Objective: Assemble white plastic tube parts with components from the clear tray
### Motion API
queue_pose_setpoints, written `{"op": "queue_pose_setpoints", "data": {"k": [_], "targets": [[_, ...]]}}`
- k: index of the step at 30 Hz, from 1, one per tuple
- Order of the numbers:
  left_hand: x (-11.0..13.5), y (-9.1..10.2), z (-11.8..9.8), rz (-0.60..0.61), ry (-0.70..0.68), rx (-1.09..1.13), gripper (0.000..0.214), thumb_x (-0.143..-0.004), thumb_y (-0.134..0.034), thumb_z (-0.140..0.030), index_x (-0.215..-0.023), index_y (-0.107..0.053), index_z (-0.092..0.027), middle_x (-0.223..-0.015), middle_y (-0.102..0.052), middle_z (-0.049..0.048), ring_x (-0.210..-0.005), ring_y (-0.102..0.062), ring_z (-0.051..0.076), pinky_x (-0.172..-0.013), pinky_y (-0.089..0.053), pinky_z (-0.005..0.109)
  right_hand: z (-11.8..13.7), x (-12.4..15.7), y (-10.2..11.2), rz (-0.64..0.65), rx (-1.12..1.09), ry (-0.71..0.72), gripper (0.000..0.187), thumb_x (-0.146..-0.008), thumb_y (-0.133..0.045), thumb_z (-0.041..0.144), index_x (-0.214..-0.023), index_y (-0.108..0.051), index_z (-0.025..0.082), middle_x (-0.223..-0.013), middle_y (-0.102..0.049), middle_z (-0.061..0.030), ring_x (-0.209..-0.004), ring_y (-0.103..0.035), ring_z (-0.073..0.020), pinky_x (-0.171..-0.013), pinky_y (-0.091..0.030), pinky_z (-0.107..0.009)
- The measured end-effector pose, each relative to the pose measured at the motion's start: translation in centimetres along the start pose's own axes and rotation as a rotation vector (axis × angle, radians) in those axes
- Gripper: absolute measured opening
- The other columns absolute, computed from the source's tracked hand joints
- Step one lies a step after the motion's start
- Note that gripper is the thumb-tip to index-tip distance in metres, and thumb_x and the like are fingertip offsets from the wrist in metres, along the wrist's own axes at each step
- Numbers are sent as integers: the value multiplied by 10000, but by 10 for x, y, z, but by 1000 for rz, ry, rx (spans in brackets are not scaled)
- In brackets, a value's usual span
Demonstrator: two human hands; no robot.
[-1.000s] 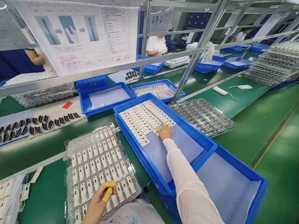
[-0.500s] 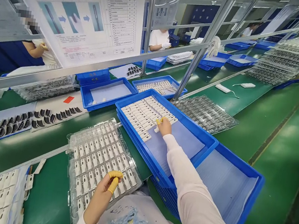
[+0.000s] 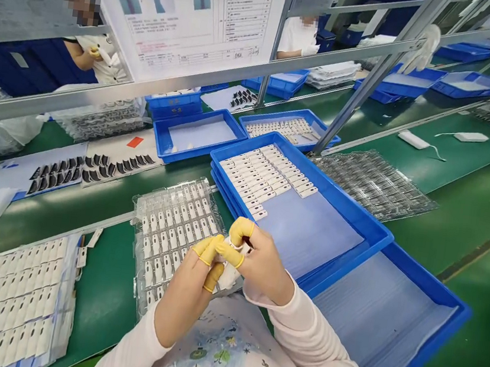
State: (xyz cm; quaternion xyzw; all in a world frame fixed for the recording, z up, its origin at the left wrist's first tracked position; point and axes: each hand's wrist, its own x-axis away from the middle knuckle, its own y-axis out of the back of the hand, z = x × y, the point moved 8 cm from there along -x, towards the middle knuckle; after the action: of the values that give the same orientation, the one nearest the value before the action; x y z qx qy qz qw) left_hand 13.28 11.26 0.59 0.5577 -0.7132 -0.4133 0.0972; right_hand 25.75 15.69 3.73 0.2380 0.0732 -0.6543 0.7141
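Observation:
In front of my chest both hands meet, with yellow finger cots on several fingertips. My right hand (image 3: 264,266) is closed on a small white plastic part (image 3: 239,246) with a dark slot, mostly hidden by the fingers. My left hand (image 3: 184,295) pinches at the same part from the other side. Beneath them lies a clear blister tray (image 3: 135,235) holding rows of similar white parts (image 3: 162,236). To the right, a blue tray (image 3: 339,219) on a stack holds rows of white parts (image 3: 252,175) on its liner sheet.
White parts (image 3: 3,291) lie in rows at lower left. Dark curved pieces (image 3: 56,175) rest on sheets behind. A shallow blue bin (image 3: 194,156), empty blister trays (image 3: 374,184) and a metal frame bar (image 3: 369,79) stand beyond. Co-workers sit across the bench.
My right hand has come back from the blue tray to meet my left hand over the blister tray. The view has turned slightly left and down.

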Motion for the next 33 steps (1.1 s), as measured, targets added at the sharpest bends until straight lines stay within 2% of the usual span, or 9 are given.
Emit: {"op": "queue_pose_setpoints", "data": {"k": [5,8,10,15,18,23,27,30,33], "targets": [[14,7,7,11,51,6,430,-1015,-461,-246,-1440,-464,-310,-1341,-595,116,-1243,-598,245,-1013,-541,420,4,7,-12,83,-29,12,355,-846,-733,286,-707,-411,232,-697,-444,54,-629,-446,-115,-593,-385,-263],[20,14,12,-17,110,71,446,-1006,-474,-256,-1449,-487,-305,-1316,-628,118,-1216,-620,255,-999,-543,412,9,9,-13,83,-97,44,328,-859,-743,363,-761,-458,234,-719,-466,45,-635,-451,-120,-594,-393,-269],[22,15,18,27,217,251,461,-991,-520,-305,-1451,-501,-294,-1319,-647,116,-1188,-637,264,-1004,-538,412,11,8,-12,75,-212,79,282,-882,-722,398,-846,-490,242,-749,-491,36,-648,-468,-125,-600,-408,-271],[29,-4,17,321,532,1046,596,-902,-641,-510,-1430,-543,-252,-1233,-708,114,-1086,-694,297,-934,-563,420,18,5,-21,188,-508,203,223,-921,-684,369,-973,-490,271,-851,-526,10,-713,-500,-129,-625,-453,-264],[32,-11,12,404,654,1235,637,-837,-728,-507,-1390,-588,-224,-1140,-743,118,-1030,-720,313,-911,-565,433,19,5,-29,235,-503,223,250,-904,-697,385,-991,-487,280,-879,-532,-2,-743,-522,-139,-629,-483,-273],[35,-17,11,382,655,1339,628,-779,-793,-494,-1315,-643,-201,-1004,-765,104,-952,-733,291,-894,-560,419,36,9,-23,92,-297,437,220,-911,-662,246,-1040,-487,281,-920,-549,-22,-820,-592,-159,-671,-537,-296],[38,-16,19,290,641,1289,535,-775,-821,-415,-1240,-686,-187,-954,-744,73,-850,-699,200,-792,-553,303,44,17,-18,-85,-97,566,333,-878,-673,181,-1130,-487,294,-990,-543,-25,-850,-620,-168,-701,-579,-317],[36,-8,21,192,567,1174,404,-831,-780,-344,-1203,-696,-213,-1010,-730,56,-894,-678,175,-792,-542,259,40,22,-14,-200,-18,557,468,-842,-727,216,-1234,-487,300,-1066,-532,-47,-955,-621,-206,-789,-597,-379],[34,5,16,96,421,985,284,-906,-696,-289,-1187,-685,-253,-1103,-719,47,-1000,-676,185,-888,-535,277,34,23,-14,-161,33,469,546,-848,-748,409,-1317,-512,260,-1104,-517,-78,-1027,-590,-240,-889,-571,-433]]}}
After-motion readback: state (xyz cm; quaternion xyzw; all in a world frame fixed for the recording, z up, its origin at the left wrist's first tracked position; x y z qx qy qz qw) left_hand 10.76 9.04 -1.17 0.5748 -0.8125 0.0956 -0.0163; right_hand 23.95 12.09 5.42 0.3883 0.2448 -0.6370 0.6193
